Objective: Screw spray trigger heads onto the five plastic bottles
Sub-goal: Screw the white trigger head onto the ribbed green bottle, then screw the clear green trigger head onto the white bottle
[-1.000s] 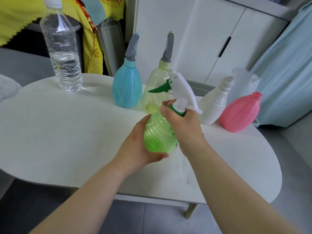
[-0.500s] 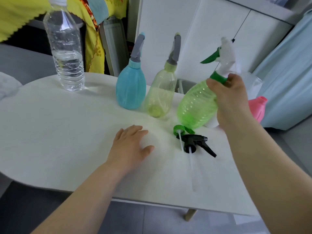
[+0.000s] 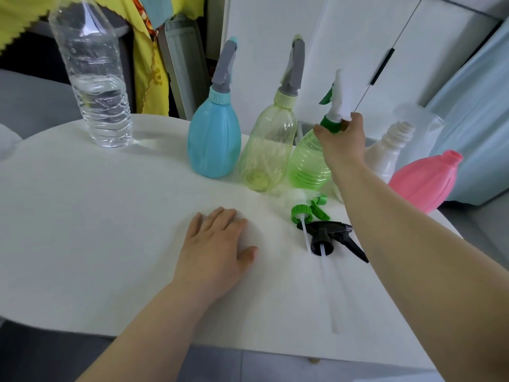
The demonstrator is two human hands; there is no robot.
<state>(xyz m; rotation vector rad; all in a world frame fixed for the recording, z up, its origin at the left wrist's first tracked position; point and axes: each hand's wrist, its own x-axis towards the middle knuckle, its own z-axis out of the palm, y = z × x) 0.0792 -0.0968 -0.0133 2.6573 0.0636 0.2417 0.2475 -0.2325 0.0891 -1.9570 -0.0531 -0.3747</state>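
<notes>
You have five spray bottles in a row at the back of the tabletop (image 3: 82, 216): blue bottle (image 3: 213, 150), pale yellow bottle (image 3: 265, 155), green bottle (image 3: 307, 164), white bottle (image 3: 385, 155) and pink bottle (image 3: 424, 180). Three carry trigger heads; the white and pink necks are bare. Two loose heads lie in front, touching: a green trigger head (image 3: 309, 209) and a black trigger head (image 3: 329, 237). Your right hand (image 3: 341, 139) has its grip closed around the green bottle's neck; your forearm hides the white bottle's base. Your left hand (image 3: 217, 244) lies flat, fingers spread, holding nothing. One clear water bottle (image 3: 95, 86) is cut off at the top.
</notes>
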